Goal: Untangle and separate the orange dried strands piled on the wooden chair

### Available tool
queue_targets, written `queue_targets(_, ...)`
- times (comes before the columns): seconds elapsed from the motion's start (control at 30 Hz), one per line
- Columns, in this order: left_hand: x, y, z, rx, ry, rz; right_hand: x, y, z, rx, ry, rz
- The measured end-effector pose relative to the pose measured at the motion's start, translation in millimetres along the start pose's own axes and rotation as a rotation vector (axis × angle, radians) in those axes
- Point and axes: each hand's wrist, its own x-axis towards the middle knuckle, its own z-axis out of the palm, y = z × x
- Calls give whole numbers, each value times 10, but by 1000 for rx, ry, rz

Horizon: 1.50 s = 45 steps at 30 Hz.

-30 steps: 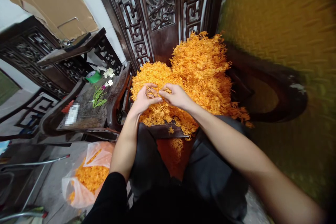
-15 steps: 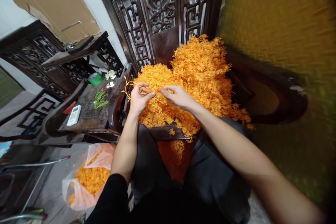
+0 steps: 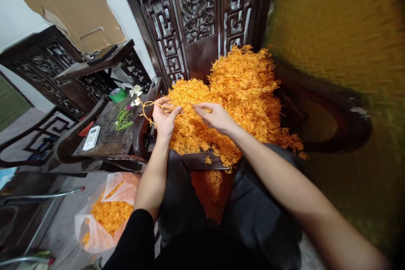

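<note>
My left hand (image 3: pixel 163 121) is closed on thin orange plastic strands (image 3: pixel 145 112), which loop out past its left side. To its right, my right hand (image 3: pixel 215 116) has thumb and fingers brought together in a pinch; what lies between the tips, if anything, is too small to make out. A gap separates the two hands. Both are above a large heap of small, spidery orange plastic pieces (image 3: pixel 245 88), piled on a dark wooden seat (image 3: pixel 196 161) in front of my knees.
Beside the seat is a dark wooden surface (image 3: pixel 110 145) with a white remote control (image 3: pixel 91 138), green stems (image 3: pixel 123 119), white flowers (image 3: pixel 136 90) and a green tape roll (image 3: pixel 117 94). A pinkish plastic bag (image 3: pixel 91 236) of orange pieces lies on the floor. Carved chair backs (image 3: pixel 199 57) stand behind.
My left hand has moved a little left, away from my right hand, widening the gap. The orange strands now stick out further left. The view has shifted slightly.
</note>
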Motion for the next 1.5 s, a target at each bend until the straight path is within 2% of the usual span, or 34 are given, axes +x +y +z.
queue_targets(0.07, 6, -23, 5, 44, 16, -6, -11, -47, 44, -248, 45, -90)
queue_targets(0.13, 58, -60, -25, 45, 120, 9, -38, -91, 42, -380, 105, -172)
queue_targets(0.23, 163, -96, -106, -9, 331, 52, -96, -100, 25, -262, 81, -131)
queue_targets(0.3, 191, -85, -131, -17, 372, 64, -114, -56, 41, -125, 10, -28)
queue_targets(0.5, 18, 44, 51, -63, 225, 96, -66, 39, 155, 248, -99, 171)
queue_targets(0.6, -85, 81, 149, -95, 144, 110, -64, 18, 200, 227, -173, 183)
queue_targets(0.7, -92, 81, 166, -62, 113, 118, -107, -3, 264, 95, -119, 111)
queue_targets(0.77, -12, 69, 103, -48, 194, 115, -173, -14, 315, 10, -169, 81)
queue_targets(0.87, 166, 48, -105, -98, 426, 146, -280, 7, 363, -72, -386, 126)
queue_targets(0.9, 210, 42, -187, -114, 486, 161, -293, 32, 360, -72, -423, 159)
queue_targets(0.97, 248, 32, -322, -116, 528, 172, -244, 108, 316, -60, -366, 218)
queue_targets(1.07, 203, 14, -392, -90, 500, 150, 65, 205, 180, -97, -110, 205)
queue_targets(1.17, 132, -13, -348, -96, 483, 128, 605, 193, 73, -194, 76, 101)
queue_targets(1.23, 98, -42, -313, -96, 468, 88, 1003, 149, 77, -275, 181, 30)
queue_targets(1.33, 62, -101, -297, -57, 415, 11, 1492, 159, 192, -455, 329, -99)
queue_targets(1.4, 45, -143, -314, 2, 384, -13, 1691, 270, 299, -789, 327, -148)
queue_targets(1.5, 36, -200, -355, 123, 355, -3, 1865, 539, 416, -1332, 80, -24)
